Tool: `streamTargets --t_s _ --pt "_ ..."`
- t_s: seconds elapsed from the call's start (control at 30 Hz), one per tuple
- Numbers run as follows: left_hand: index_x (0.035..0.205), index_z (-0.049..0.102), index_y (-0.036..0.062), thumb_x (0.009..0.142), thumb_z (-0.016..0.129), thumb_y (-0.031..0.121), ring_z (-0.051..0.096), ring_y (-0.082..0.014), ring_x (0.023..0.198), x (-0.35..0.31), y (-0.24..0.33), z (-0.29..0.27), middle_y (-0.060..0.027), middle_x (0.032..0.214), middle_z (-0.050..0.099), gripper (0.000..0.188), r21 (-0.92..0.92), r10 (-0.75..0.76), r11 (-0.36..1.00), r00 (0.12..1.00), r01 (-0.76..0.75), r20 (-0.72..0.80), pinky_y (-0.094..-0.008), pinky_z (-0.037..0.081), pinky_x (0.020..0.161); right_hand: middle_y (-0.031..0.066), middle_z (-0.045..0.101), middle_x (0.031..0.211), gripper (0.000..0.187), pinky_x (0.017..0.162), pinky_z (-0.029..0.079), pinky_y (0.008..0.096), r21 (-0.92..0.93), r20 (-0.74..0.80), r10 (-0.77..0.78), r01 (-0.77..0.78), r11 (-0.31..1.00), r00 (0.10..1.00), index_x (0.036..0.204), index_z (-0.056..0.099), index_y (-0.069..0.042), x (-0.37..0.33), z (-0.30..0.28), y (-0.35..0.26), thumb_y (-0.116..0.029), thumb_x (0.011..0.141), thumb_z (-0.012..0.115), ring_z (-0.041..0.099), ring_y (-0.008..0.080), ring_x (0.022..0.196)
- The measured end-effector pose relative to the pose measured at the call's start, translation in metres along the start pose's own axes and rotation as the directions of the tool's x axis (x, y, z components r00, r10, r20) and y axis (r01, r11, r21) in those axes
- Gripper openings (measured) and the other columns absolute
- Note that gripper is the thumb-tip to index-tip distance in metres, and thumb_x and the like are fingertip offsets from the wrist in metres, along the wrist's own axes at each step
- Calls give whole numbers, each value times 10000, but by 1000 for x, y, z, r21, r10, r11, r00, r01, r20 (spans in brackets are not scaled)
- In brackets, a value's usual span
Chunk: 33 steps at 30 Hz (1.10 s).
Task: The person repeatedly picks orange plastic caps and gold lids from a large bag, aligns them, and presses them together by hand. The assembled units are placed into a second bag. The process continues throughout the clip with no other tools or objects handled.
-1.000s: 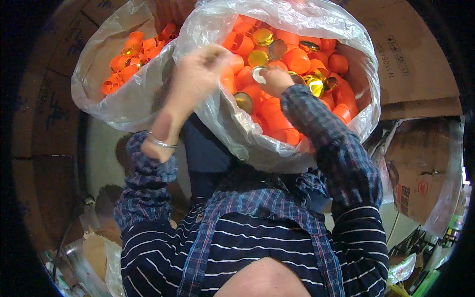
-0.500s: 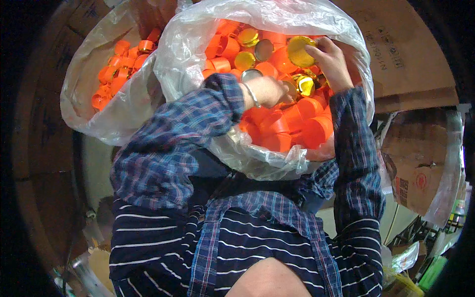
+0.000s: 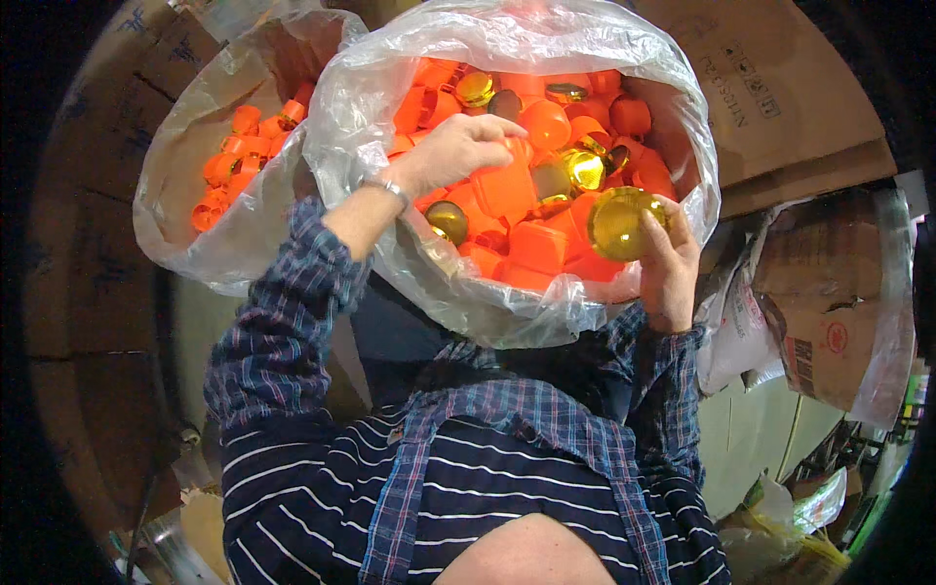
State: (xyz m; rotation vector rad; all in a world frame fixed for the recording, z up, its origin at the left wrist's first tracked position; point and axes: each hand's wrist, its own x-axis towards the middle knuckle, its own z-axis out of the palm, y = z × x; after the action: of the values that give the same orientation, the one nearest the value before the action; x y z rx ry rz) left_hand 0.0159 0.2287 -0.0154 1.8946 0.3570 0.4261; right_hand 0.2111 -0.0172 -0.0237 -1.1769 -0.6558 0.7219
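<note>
Right hand (image 3: 675,255) pinches a shiny gold, round, metal-looking disc (image 3: 616,226) by its edge, right of centre; left hand (image 3: 451,154) grasps an orange plastic cup (image 3: 504,188), upper centre, over the translucent plastic bag (image 3: 517,320). The disc could slip, because only its edge is held.

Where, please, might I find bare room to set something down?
At right, a pale patch of floor lies between the right sleeve, leaning cardboard and crumpled plastic. A narrower strip at left borders the left sleeve and cardboard wall. The large bag is crowded with orange cups and gold lids, the left hand and the right hand over it.
</note>
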Motion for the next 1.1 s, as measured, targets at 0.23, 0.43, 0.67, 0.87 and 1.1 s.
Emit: streamTargets --t_s 0.23,0.43,0.67,0.87,1.1 --pt "1068 645 21 991 608 207 641 -187 1069 -51 33 76 -70 1095 672 205 -927 -263 323 923 -191 -281 -357 505 1008 54 618 1179 287 949 467 270 154 63 -85 75 985 994 1265 571 10 -18 55 5 -123 1012 585 589 129 1065" --pt "1130 614 69 975 629 218 647 -179 1051 -68 49 114 -43 1111 662 216 -888 -333 382 858 -257 -391 -363 532 964 73 622 1165 275 944 473 281 -198 -47 -306 292 936 951 1255 565 25 -29 65 10 -139 1035 548 581 130 1058" --pt "1178 598 40 959 583 248 671 -221 999 -66 52 108 -89 1141 672 303 -956 -636 168 714 -242 -293 -376 544 933 185 575 1247 320 1007 444 378 -684 239 -538 533 498 808 1300 565 12 -41 76 16 -88 997 536 546 298 1159" --pt "1170 589 38 961 567 191 660 -209 1005 -74 60 123 -77 1107 666 259 -899 -539 330 724 -288 -430 -371 535 930 179 607 1247 309 1044 434 384 -519 141 -522 512 684 841 1299 578 5 -32 83 21 -113 1025 497 569 310 1194" --pt "1127 601 21 981 556 162 625 -156 1004 -82 67 130 -58 1094 644 208 -773 -349 537 746 -337 -567 -315 507 923 216 561 1332 413 1093 384 389 -409 178 -466 496 766 867 1373 508 40 -41 89 21 -175 1022 481 533 325 1265"
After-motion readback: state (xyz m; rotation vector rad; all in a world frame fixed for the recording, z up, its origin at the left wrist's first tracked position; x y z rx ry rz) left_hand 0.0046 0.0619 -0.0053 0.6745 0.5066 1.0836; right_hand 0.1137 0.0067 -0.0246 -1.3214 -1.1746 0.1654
